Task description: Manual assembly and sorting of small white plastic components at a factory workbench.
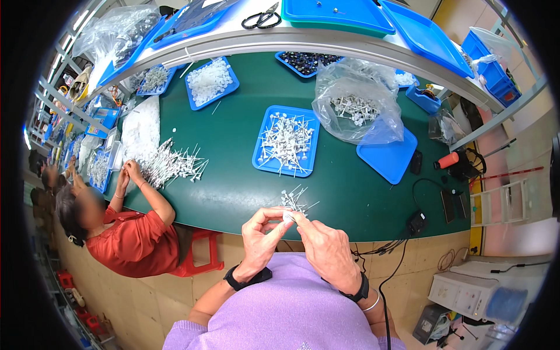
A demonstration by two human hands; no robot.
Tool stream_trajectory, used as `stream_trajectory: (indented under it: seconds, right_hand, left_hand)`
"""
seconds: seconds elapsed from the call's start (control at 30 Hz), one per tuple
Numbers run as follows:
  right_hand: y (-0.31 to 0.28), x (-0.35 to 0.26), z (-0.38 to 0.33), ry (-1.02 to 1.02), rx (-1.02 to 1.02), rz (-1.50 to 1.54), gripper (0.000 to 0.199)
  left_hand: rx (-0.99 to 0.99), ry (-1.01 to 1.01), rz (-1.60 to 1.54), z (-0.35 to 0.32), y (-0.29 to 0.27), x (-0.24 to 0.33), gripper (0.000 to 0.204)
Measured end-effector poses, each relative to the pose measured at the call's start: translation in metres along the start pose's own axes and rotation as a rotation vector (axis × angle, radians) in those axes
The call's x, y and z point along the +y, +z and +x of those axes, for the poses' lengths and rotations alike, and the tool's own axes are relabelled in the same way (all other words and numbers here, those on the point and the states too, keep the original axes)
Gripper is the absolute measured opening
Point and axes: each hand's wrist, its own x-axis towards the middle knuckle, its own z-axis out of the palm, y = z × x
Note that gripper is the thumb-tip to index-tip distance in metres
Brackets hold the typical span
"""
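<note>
Two hands meeting at the table's near edge: left hand (261, 233) and right hand (324, 245), fingertips pinched together on one small white part (289, 217) held between them. Left thumb and forefinger curled in a ring over the part; right forefinger pressed in from the other side; both clenched on it, exact shape of the part too small to tell. Black wristbands on both wrists, plus a thin bangle on the right. Just beyond the pinch, touching distance, a small loose heap of white pin-like pieces (297, 201) on the green table (233, 175). Farther out from the grip, a blue tray (265, 163) piled with the same white pins. Out and to the right, a clear plastic bag (361, 111) of more pins, slumped over a second blue tray (388, 157). Well off to the right of the grip, an orange-capped tool (448, 160) and black cables near the table edge. Far out on the raised shelf, black-handled scissors (261, 19). Well to the left of the grip, another person in a red top (134, 239), own hands at a separate spread of white pins (172, 163).
</note>
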Motion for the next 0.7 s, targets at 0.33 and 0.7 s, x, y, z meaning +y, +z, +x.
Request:
stream_trajectory:
  seconds: [0.33,0.7]
  right_hand:
    - [0.000,0.000,0.000,0.047,-0.023,0.025,0.038]
    - [-0.005,0.001,0.007,0.062,-0.045,0.062,0.030]
  left_hand:
    - [-0.017,0.011,0.005,0.002,0.000,0.000,0.019]
    - [-0.001,-0.008,0.162,0.003,-0.004,0.008,0.020]
